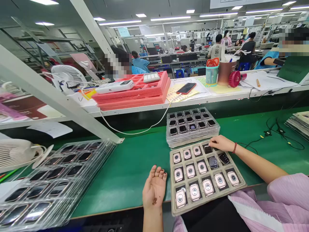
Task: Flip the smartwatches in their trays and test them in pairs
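Watches (190,170) fill the tray (175,211), most backs-up and seemingly done, a few dark ones (213,162) apparently remaining near the right hand (219,142), its grip unclear, while the left hand (154,187) waits palm-up, empty.

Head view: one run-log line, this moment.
left hand: open, palm up, beside beige tray; right hand: tray's far row, grip unclear; watches: mostly backs up in tray; clear tray stack: behind
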`<state>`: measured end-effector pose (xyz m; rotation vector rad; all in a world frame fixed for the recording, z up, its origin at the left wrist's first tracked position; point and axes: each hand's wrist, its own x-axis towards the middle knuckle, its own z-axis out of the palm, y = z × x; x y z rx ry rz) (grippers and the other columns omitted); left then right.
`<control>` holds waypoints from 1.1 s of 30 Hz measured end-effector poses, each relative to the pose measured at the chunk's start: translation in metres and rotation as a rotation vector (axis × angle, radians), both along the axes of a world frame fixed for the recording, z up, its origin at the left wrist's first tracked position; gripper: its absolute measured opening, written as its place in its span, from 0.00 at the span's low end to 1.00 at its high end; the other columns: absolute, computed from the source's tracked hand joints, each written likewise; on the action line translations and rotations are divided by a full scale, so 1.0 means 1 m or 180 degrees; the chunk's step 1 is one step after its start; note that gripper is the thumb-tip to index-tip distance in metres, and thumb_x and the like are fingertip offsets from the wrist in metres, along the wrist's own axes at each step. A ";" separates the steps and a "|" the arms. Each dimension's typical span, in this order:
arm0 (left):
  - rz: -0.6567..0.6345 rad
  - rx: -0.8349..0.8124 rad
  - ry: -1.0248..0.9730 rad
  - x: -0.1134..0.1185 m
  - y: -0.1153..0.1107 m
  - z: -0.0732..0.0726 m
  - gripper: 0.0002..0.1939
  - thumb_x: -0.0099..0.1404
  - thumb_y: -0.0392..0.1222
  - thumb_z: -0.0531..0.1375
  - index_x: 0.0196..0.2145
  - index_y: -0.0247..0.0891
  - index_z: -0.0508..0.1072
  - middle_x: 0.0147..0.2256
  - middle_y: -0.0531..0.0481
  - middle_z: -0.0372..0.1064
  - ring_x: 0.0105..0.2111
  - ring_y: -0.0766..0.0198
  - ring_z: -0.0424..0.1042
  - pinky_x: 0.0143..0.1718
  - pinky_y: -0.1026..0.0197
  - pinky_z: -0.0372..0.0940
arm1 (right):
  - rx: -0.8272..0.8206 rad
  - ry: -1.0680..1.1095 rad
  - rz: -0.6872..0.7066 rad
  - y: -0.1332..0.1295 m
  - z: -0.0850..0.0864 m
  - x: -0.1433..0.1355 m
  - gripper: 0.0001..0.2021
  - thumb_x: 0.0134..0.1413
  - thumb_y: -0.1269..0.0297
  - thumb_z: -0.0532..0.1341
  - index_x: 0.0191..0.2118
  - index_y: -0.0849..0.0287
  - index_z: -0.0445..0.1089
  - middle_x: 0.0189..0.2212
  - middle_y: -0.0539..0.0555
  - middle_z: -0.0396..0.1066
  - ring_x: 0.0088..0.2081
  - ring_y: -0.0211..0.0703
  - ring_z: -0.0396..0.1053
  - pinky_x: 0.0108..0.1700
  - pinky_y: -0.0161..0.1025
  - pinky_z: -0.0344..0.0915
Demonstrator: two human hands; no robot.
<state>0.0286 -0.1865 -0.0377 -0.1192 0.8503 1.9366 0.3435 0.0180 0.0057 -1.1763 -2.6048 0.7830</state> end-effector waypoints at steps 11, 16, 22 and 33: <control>-0.0100 0.0262 0.0220 -0.007 0.000 -0.019 0.13 0.57 0.38 0.62 0.41 0.37 0.77 0.34 0.47 0.76 0.32 0.63 0.75 0.34 0.61 0.73 | 0.0608 0.0084 -0.0092 -0.002 -0.003 -0.003 0.10 0.62 0.66 0.59 0.30 0.59 0.72 0.29 0.54 0.76 0.32 0.43 0.70 0.37 0.38 0.57; -0.0218 0.0466 0.0411 -0.002 -0.004 -0.020 0.13 0.58 0.40 0.64 0.41 0.37 0.76 0.35 0.49 0.77 0.33 0.64 0.75 0.37 0.61 0.71 | 0.0758 0.0165 -0.0170 -0.038 0.010 0.017 0.08 0.64 0.67 0.57 0.36 0.59 0.72 0.37 0.57 0.76 0.39 0.47 0.70 0.47 0.43 0.56; -0.0146 0.0489 0.0583 0.009 -0.004 -0.013 0.07 0.65 0.42 0.61 0.40 0.39 0.76 0.34 0.51 0.75 0.33 0.68 0.73 0.36 0.64 0.68 | 0.0468 0.0009 0.0418 -0.113 0.010 0.052 0.10 0.65 0.62 0.58 0.33 0.57 0.71 0.32 0.54 0.73 0.36 0.45 0.69 0.47 0.46 0.53; -0.0096 0.0307 0.0412 0.001 -0.001 -0.015 0.13 0.54 0.40 0.64 0.39 0.37 0.76 0.32 0.50 0.76 0.30 0.65 0.74 0.34 0.62 0.72 | 0.0005 0.0026 0.0140 -0.134 0.015 0.043 0.12 0.68 0.64 0.54 0.32 0.57 0.69 0.27 0.51 0.74 0.32 0.42 0.70 0.43 0.41 0.56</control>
